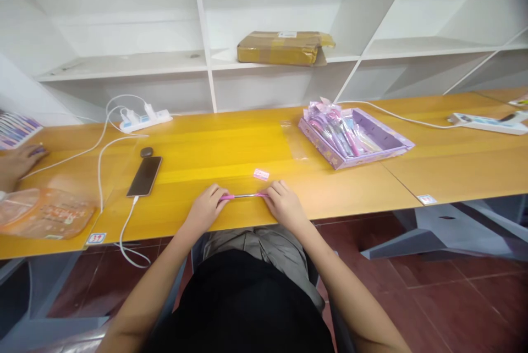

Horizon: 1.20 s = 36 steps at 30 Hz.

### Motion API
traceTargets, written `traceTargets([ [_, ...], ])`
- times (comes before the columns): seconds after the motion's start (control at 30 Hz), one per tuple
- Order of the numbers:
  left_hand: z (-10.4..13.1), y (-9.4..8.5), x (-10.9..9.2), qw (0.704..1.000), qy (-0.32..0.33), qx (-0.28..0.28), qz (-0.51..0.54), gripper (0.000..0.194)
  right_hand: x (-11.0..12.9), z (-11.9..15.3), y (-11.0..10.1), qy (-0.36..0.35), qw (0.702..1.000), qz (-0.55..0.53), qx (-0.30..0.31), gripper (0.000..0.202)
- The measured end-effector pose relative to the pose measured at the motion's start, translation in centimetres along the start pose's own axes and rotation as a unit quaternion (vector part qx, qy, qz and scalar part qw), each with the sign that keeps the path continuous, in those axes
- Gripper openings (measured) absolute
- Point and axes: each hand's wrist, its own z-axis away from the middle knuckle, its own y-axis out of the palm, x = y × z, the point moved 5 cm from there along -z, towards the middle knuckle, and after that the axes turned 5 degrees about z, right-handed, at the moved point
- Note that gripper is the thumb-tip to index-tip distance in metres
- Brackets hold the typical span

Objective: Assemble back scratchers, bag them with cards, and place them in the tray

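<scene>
A slim pink pen-like stick (245,196) with a silvery middle stretches level between my two hands, just above the near part of the table. My left hand (207,205) is closed round its left end, and my right hand (284,204) grips the right end. The fingers cover both tips, so I cannot tell its exact kind. Just beyond it, a small pink-and-white label (261,175) lies on the tabletop. To the right sits a purple cardboard tray (390,133), with several pink and purple pens (340,132) in clear wrappers.
A phone (144,176) on a white cable and a small dark object (146,152) lie left. Beyond them stands a power strip (146,120), another (490,123) at right. A co-worker's hand (18,165) is near an orange clear pouch (49,213). A taped carton (280,49) rests on the shelf.
</scene>
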Motion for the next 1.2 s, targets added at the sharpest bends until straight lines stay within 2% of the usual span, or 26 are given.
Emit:
traceTargets([
  [0.2, 0.1, 0.0, 0.4, 0.999, -0.006, -0.007, 0.041, 0.02, 0.0, -0.1, 0.0, 0.003, 1.0, -0.008, 0.005, 0.018],
  [0.37, 0.2, 0.1, 0.5, 0.999, -0.002, -0.015, 0.036, 0.024, 0.2, -0.1, -0.2, -0.006, 1.0, -0.007, -0.005, 0.017],
  [0.57, 0.4, 0.0, 0.4, 0.999, 0.004, -0.009, 0.042, 0.024, -0.2, 0.0, -0.2, 0.0, 1.0, 0.003, 0.012, 0.021],
  [0.7, 0.1, 0.2, -0.4, 1.0, 0.02, -0.015, -0.016, 0.027, 0.4, -0.4, 0.1, -0.01, 0.999, 0.03, 0.022, 0.026],
  [0.77, -0.2, -0.3, -0.5, 0.996, 0.037, -0.007, -0.076, 0.026, 0.2, -0.6, -0.4, -0.02, 0.999, 0.038, 0.028, 0.026],
  [0.83, -0.3, -2.3, 0.7, 0.991, 0.044, 0.002, -0.129, 0.024, -1.8, -0.4, -1.8, -0.02, 0.999, 0.033, 0.034, 0.021],
  [0.87, -0.1, -4.0, 1.8, 0.988, 0.04, 0.001, -0.151, 0.023, -3.8, 0.1, -3.1, -0.006, 0.999, 0.031, 0.03, 0.02],
  [0.93, 1.0, -8.5, 4.9, 0.98, 0.014, -0.02, -0.199, 0.029, -9.4, 2.0, -6.4, 0.045, 0.998, 0.039, 0.003, 0.02],
  [0.97, 1.8, -10.9, 6.6, 0.974, 0.001, -0.038, -0.224, 0.032, -12.8, 3.4, -8.5, 0.094, 0.993, 0.065, -0.03, 0.024],
  [1.03, 3.9, -15.0, 9.6, 0.965, -0.014, -0.068, -0.254, 0.038, -18.6, 6.6, -11.8, 0.143, 0.981, 0.116, -0.057, 0.023],
  [1.1, 5.9, -17.0, 11.3, 0.965, -0.018, -0.053, -0.257, 0.043, -22.3, 9.6, -13.6, 0.171, 0.974, 0.14, -0.04, 0.025],
  [1.13, 6.7, -17.2, 11.8, 0.966, -0.021, -0.045, -0.254, 0.046, -23.2, 10.8, -13.9, 0.18, 0.973, 0.144, -0.024, 0.025],
  [1.2, 7.7, -16.7, 11.8, 0.969, -0.022, -0.03, -0.245, 0.047, -23.3, 12.3, -13.9, 0.187, 0.971, 0.152, -0.006, 0.025],
])
